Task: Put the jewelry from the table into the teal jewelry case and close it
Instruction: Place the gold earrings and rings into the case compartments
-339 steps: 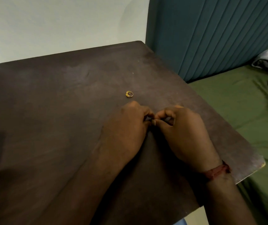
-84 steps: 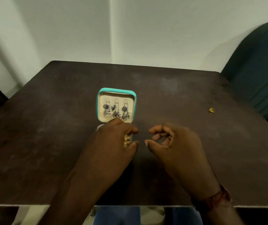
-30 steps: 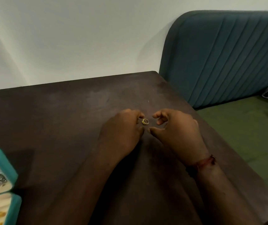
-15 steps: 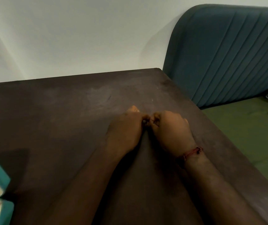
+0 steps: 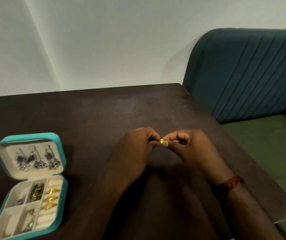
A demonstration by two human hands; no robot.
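A small gold ring (image 5: 161, 141) is pinched between the fingertips of my left hand (image 5: 135, 153) and my right hand (image 5: 190, 151), just above the middle of the dark table (image 5: 104, 118). Both hands have curled fingers that meet at the ring. The teal jewelry case (image 5: 59, 170) lies open at the left of the table, well away from both hands. Its raised lid holds silver earrings (image 5: 36, 160). Gold rings (image 5: 50, 198) sit in the cream ring rolls of its base, with more pieces in the compartments beside them.
The table's right edge (image 5: 242, 161) borders a bed with a green sheet (image 5: 268, 153) and a teal padded headboard (image 5: 251, 75). A white wall stands behind the table. A red thread band (image 5: 232, 183) circles my right wrist.
Both hands have lifted the gold ring off the table and now show it between their fingertips. The view has swung left, bringing the whole open case into sight.
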